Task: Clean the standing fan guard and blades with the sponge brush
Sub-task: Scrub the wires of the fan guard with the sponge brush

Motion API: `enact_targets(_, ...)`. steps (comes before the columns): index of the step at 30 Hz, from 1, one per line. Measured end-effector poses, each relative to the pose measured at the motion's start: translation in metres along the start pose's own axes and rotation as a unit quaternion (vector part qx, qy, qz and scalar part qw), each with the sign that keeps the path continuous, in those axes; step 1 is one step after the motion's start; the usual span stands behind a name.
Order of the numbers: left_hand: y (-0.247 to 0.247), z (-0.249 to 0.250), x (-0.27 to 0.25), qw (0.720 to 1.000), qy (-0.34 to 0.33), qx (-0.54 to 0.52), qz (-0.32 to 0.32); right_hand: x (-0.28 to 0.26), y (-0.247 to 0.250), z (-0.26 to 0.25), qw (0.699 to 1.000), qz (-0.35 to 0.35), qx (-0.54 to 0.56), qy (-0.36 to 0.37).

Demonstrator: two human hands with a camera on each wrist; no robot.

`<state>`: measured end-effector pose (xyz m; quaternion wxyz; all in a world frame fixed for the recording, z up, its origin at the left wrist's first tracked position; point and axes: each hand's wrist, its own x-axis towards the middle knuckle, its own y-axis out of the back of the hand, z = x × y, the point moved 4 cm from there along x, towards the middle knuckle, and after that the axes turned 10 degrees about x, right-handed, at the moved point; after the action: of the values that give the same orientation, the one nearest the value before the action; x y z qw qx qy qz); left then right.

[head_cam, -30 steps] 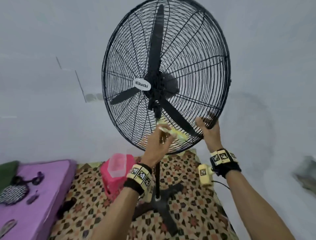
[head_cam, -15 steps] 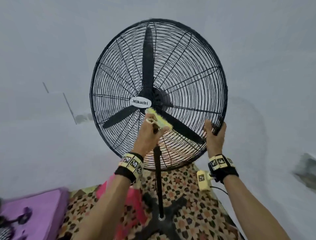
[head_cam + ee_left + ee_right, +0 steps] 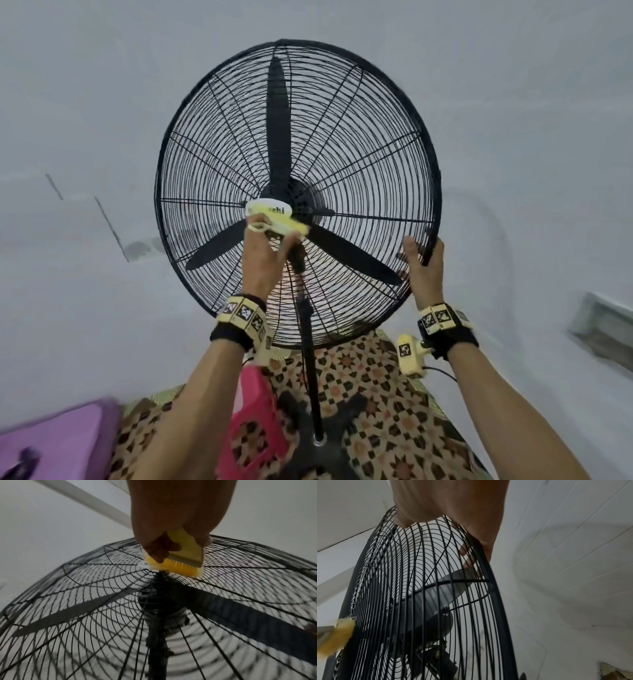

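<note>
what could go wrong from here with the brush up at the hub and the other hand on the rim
1. The right hand grips the guard rim with fingertips poking between the wires beside a blade; if the blades turn, they may get nicked.
2. The left hand presses the sponge brush near the centre; bristles could snag the wires.

Soft, even daylight on the head view; both wrist views dim, grainy, with wide-angle bending and motion blur below the fingers.

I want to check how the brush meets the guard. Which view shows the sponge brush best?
The left wrist view: the sponge brush fills the centre, bristles against the fan guard wires. The head view shows it small and partly behind the left hand; the right wrist view shows only a blurred edge.
</note>
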<state>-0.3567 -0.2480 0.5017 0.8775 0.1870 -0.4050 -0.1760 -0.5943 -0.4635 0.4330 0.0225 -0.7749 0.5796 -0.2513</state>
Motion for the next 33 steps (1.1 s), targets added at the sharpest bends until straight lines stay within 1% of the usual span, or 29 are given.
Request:
enact_targets(1, 0.003, 0.001, 0.004, 1.000, 0.001, -0.011, 0.013, 0.001, 0.000, 0.000, 1.000, -0.001, -0.003, -0.003)
enact_targets(2, 0.002, 0.005, 0.001, 1.000, -0.018, -0.012, 0.001, 0.002, 0.000, 0.000, 1.000, -0.001, -0.007, -0.005)
enact_targets(5, -0.020, 0.013, -0.025, 0.990, -0.087, 0.052, -0.103, 0.006, 0.003, 0.002, 1.000, -0.009, -0.012, -0.013)
enact_targets(6, -0.023, 0.010, -0.027, 0.987, -0.091, 0.078, -0.106, 0.006, 0.005, 0.003, 1.000, -0.011, -0.014, -0.013)
enact_targets(7, -0.021, 0.006, -0.025, 0.989, -0.077, 0.091, -0.086, 0.006, 0.006, 0.003, 1.000, -0.013, -0.017, -0.013)
enact_targets(8, -0.016, 0.002, -0.018, 0.993, -0.051, 0.092, -0.051, 0.005, 0.007, 0.004, 1.000, -0.015, -0.019, -0.014)
enact_targets(10, -0.004, -0.001, -0.007, 0.998, -0.001, 0.063, 0.005, 0.003, 0.007, 0.005, 1.000, -0.011, -0.017, -0.017)
enact_targets(11, -0.002, 0.000, -0.006, 0.998, 0.000, 0.055, 0.010, 0.002, 0.007, 0.005, 1.000, -0.009, -0.016, -0.018)
enact_targets(12, -0.004, 0.004, -0.011, 0.999, -0.014, 0.049, 0.001, 0.002, 0.006, 0.004, 1.000, -0.007, -0.016, -0.019)
enact_targets(14, -0.018, 0.018, -0.032, 0.995, -0.067, 0.041, -0.053, 0.002, 0.007, 0.004, 1.000, -0.007, -0.014, -0.018)
enact_targets(15, -0.026, 0.023, -0.044, 0.991, -0.088, 0.058, -0.082, 0.003, 0.008, 0.003, 1.000, -0.010, -0.012, -0.019)
enact_targets(16, -0.033, 0.024, -0.051, 0.987, -0.101, 0.081, -0.096, 0.002, 0.008, 0.003, 1.000, -0.013, -0.009, -0.020)
enact_targets(17, -0.034, 0.024, -0.052, 0.986, -0.100, 0.101, -0.089, 0.002, 0.009, 0.004, 1.000, -0.016, -0.007, -0.020)
enact_targets(18, -0.031, 0.023, -0.047, 0.988, -0.080, 0.112, -0.065, 0.002, 0.010, 0.005, 1.000, -0.016, -0.008, -0.019)
enact_targets(20, -0.020, 0.017, -0.030, 0.994, -0.018, 0.108, -0.011, 0.001, 0.010, 0.007, 1.000, -0.018, -0.013, -0.020)
enact_targets(21, -0.014, 0.016, -0.024, 0.995, -0.003, 0.099, 0.009, 0.001, 0.010, 0.008, 1.000, -0.020, -0.013, -0.021)
enact_targets(22, -0.012, 0.017, -0.023, 0.996, -0.006, 0.087, 0.016, 0.002, 0.010, 0.009, 0.999, -0.021, -0.012, -0.021)
enact_targets(23, -0.013, 0.022, -0.027, 0.997, -0.024, 0.075, 0.015, 0.003, 0.010, 0.010, 0.999, -0.022, -0.011, -0.021)
enact_targets(25, -0.025, 0.038, -0.049, 0.993, -0.093, 0.067, -0.027, 0.006, 0.012, 0.011, 0.999, -0.025, -0.016, -0.022)
enact_targets(26, -0.034, 0.043, -0.061, 0.987, -0.125, 0.085, -0.053, 0.007, 0.013, 0.011, 0.999, -0.027, -0.019, -0.024)
enact_targets(27, -0.039, 0.044, -0.068, 0.982, -0.142, 0.110, -0.063, 0.008, 0.014, 0.012, 0.999, -0.028, -0.020, -0.025)
enact_targets(28, -0.039, 0.043, -0.066, 0.982, -0.131, 0.128, -0.052, 0.008, 0.014, 0.012, 0.999, -0.028, -0.021, -0.027)
enact_targets(29, -0.035, 0.038, -0.057, 0.987, -0.088, 0.130, -0.027, 0.007, 0.014, 0.012, 0.999, -0.029, -0.022, -0.029)
enact_targets(31, -0.019, 0.025, -0.035, 0.995, 0.014, 0.098, 0.025, 0.005, 0.013, 0.012, 0.999, -0.029, -0.022, -0.031)
enact_targets(32, -0.013, 0.022, -0.028, 0.995, 0.036, 0.084, 0.036, 0.004, 0.012, 0.012, 0.999, -0.028, -0.020, -0.032)
enact_targets(33, -0.012, 0.024, -0.027, 0.996, 0.029, 0.078, 0.033, 0.004, 0.011, 0.011, 0.999, -0.026, -0.018, -0.033)
